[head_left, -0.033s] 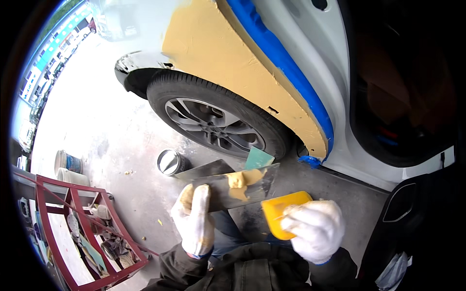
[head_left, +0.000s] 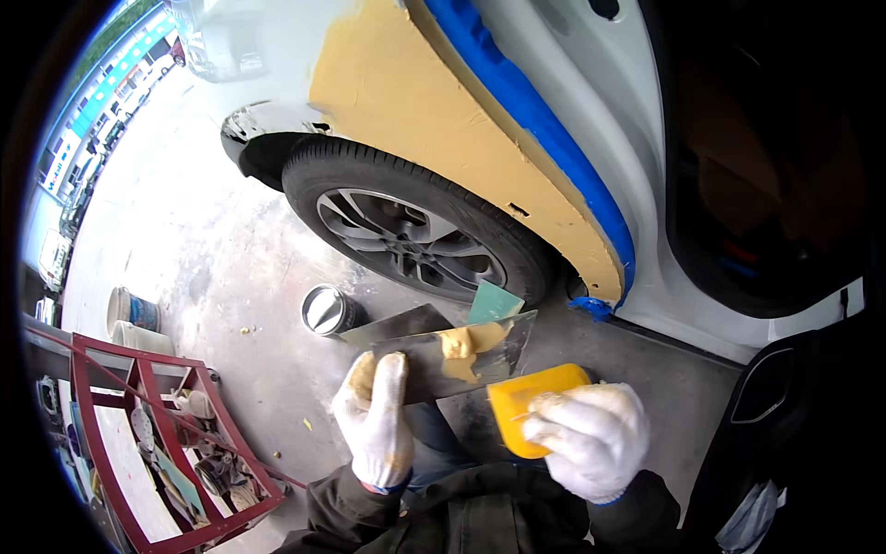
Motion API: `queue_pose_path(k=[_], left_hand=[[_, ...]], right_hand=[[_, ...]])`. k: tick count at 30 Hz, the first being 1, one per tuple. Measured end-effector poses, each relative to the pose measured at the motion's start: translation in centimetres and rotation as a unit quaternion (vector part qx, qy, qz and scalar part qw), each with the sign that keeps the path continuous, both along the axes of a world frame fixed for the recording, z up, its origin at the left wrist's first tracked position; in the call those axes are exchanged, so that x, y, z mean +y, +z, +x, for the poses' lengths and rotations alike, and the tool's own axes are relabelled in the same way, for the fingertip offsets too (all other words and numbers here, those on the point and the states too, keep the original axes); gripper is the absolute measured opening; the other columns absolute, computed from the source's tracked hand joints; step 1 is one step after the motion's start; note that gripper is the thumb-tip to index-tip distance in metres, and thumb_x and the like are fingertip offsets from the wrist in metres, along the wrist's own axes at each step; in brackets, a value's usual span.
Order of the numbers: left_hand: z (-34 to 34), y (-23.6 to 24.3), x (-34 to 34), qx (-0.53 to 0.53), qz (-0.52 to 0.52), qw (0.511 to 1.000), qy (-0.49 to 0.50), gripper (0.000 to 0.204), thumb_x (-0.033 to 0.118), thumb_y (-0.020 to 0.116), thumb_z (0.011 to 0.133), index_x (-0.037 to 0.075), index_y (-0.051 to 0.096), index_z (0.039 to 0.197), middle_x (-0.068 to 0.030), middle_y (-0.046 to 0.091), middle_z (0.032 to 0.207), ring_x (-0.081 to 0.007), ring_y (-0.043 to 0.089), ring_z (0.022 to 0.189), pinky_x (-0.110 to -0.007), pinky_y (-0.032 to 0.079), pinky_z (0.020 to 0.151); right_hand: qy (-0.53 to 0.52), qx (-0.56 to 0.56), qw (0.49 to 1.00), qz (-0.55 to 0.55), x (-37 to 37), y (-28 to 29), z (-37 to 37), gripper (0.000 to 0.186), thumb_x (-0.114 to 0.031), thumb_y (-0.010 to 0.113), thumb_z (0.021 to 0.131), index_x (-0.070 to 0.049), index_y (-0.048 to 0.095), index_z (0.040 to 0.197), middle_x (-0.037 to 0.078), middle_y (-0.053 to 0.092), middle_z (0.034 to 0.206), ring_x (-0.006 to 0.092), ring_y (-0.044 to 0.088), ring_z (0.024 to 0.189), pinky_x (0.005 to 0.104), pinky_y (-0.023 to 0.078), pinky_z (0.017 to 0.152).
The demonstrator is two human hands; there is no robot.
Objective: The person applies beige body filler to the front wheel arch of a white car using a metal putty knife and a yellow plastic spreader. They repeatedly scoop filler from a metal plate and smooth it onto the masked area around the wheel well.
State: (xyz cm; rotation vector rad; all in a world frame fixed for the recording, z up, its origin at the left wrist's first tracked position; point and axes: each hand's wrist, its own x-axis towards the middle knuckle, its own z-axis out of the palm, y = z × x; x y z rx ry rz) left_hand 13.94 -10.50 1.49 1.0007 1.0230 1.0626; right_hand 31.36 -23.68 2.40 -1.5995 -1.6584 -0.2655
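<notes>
Holds a grey plate [head_left: 420, 379], smeared with yellow putty [head_left: 457, 346], near the car wheel [head_left: 415, 242], clamped at its left end in the fingers of the gloved left hand [head_left: 377, 423]. Pinches a yellow spreader [head_left: 514, 399] in the fingers of the gloved right hand [head_left: 593, 439], by the plate (hard to tell whether touching).
</notes>
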Motion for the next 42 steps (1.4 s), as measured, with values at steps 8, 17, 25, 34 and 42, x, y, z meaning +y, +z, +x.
queue_pose_path(k=[8,17,25,34,42], left_hand=[[1.6,-0.3,-3.1,0.098,0.055,0.994,-0.001,0.025,0.018,0.059,0.098,-0.006,0.063,0.104,-0.0051,0.067,0.086,-0.0073,0.057,0.071,-0.020,0.042,0.060],[1.1,1.5,-1.7,0.160,0.142,0.974,0.074,0.026,0.018,0.053,0.100,-0.007,0.062,0.101,-0.0091,0.068,0.089,-0.0115,0.061,0.076,-0.024,0.048,0.068],[-1.5,-0.2,-1.2,0.274,0.151,0.949,0.033,0.026,0.014,0.049,0.101,-0.008,0.061,0.098,-0.0099,0.066,0.089,-0.0117,0.060,0.078,-0.023,0.046,0.069],[-2.2,-2.3,-0.4,0.136,0.093,0.983,0.081,0.025,0.019,0.056,0.098,-0.006,0.062,0.103,-0.0073,0.068,0.090,-0.0107,0.061,0.077,-0.023,0.047,0.069],[-3.1,-2.6,0.3,0.165,0.092,0.980,0.064,0.029,0.021,0.049,0.101,-0.005,0.062,0.105,-0.0080,0.067,0.093,-0.0123,0.061,0.082,-0.025,0.047,0.076]], right_hand=[[0.024,-0.018,0.999,0.016,0.4,-1.0,-0.4,0.022,-0.022,0.073,0.085,-0.020,0.069,0.106,-0.006,0.063,0.117,0.0114,0.059,0.099,0.0289,0.047,0.080],[0.050,0.263,0.963,0.016,-0.5,-3.1,1.3,0.022,-0.008,0.081,0.074,-0.013,0.067,0.090,-0.003,0.070,0.097,0.0200,0.067,0.078,0.0324,0.055,0.070],[-0.159,0.507,0.845,0.054,-1.3,-1.9,6.8,0.023,0.006,0.075,0.076,0.006,0.062,0.096,0.016,0.068,0.096,0.0175,0.067,0.086,0.0295,0.055,0.078],[-0.145,0.245,0.953,0.102,3.7,1.1,8.5,0.025,0.002,0.079,0.074,-0.003,0.068,0.095,0.012,0.072,0.094,0.0225,0.069,0.085,0.0321,0.056,0.075],[-0.161,0.118,0.975,0.099,5.5,2.4,8.1,0.027,-0.003,0.080,0.073,-0.009,0.069,0.097,0.006,0.073,0.099,0.0227,0.068,0.087,0.0320,0.056,0.073]])
